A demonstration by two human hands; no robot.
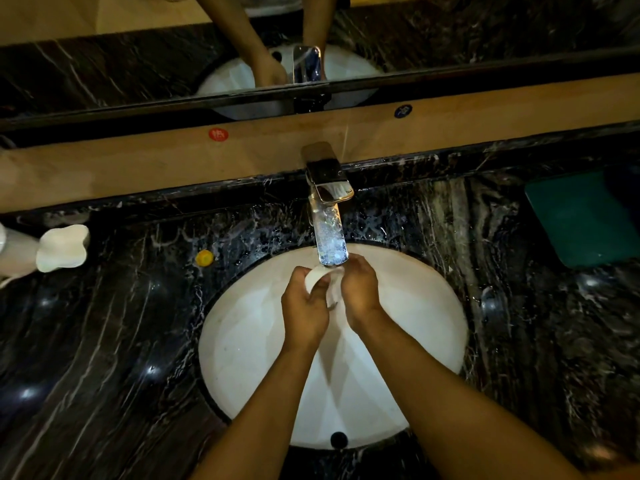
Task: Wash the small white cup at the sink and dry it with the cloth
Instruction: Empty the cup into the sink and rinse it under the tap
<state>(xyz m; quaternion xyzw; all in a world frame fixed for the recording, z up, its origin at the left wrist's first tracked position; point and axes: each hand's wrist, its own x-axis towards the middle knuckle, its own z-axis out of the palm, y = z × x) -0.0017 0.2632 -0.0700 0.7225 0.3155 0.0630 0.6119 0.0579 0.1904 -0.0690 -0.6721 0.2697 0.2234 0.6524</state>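
Observation:
The small white cup (317, 277) is held over the white oval sink (242, 341), just under the spout of the chrome tap (330, 237). My left hand (304, 306) wraps around the cup's left side. My right hand (358, 292) presses against its right side, fingers curled on it. Most of the cup is hidden by both hands. A green cloth (581, 220) lies folded on the counter at the far right, away from both hands.
The dark marble counter (104, 341) surrounds the sink. A white dispenser (62, 247) stands at the left edge, a small yellow cap (204, 258) beside the basin. A wooden ledge (173, 161) and a mirror (138, 71) rise behind the tap.

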